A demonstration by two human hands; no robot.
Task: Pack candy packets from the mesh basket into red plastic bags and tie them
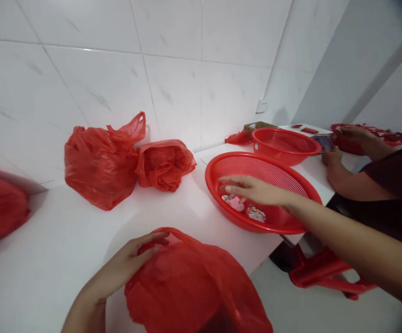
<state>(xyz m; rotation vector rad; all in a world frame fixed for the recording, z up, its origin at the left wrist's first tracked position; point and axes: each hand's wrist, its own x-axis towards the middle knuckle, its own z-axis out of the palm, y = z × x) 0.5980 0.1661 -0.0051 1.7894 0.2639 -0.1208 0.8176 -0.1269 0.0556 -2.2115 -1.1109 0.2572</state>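
My left hand [140, 256] grips the edge of a red plastic bag [187, 282] at the near side of the white table, its fingers curled over the bag's mouth. What lies inside that bag is hidden. Over a red perforated basket [218, 203], my right hand [247, 188] hangs with its fingers stretched and apart, nothing visible in them. A pink piece [236, 204] and a small heap of white and brown bits [256, 213] lie on the basket floor beneath it.
Two knotted or crumpled red bags [100, 166] stand by the tiled wall, and another red bag [0, 206] is at far left. A red basin [284, 143] sits behind the basket. To the right, a co-worker's arms [353, 180] reach over the table. A red stool [322, 268] stands below.
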